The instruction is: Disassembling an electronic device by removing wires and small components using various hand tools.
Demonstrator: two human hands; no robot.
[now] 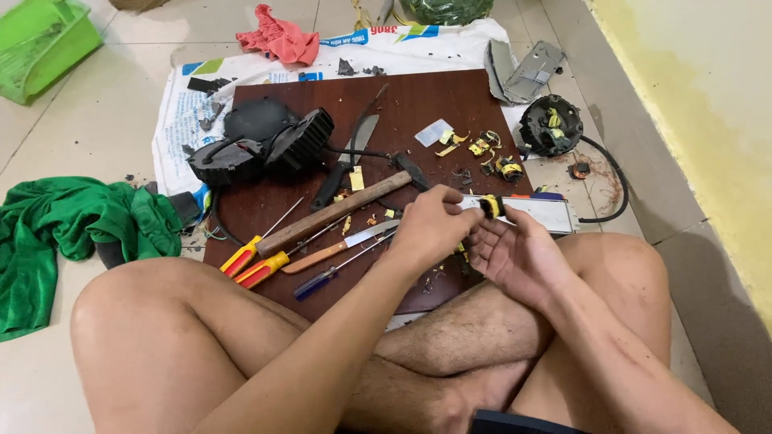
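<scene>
I sit cross-legged at a dark wooden board [434, 100]. My left hand [434, 225] and my right hand [515, 253] meet over its near right edge. Between their fingertips sits a small black part wrapped in yellow tape [491, 206]; both hands pinch it. Just behind it lies a white circuit board [543, 213]. Left of my hands lie a wooden-handled hammer [338, 210], a small knife [346, 245], two red-and-yellow screwdrivers [257, 261] and a blue-handled screwdriver [322, 281].
Black round lamp housings [261, 141] lie at the board's far left, a large knife [350, 161] mid-board, yellow-taped scraps [490, 157] to the right. A round black part with a cable [551, 124] lies by the wall. Green cloth [72, 225], a green basket [40, 44] and red cloth [277, 36] lie around.
</scene>
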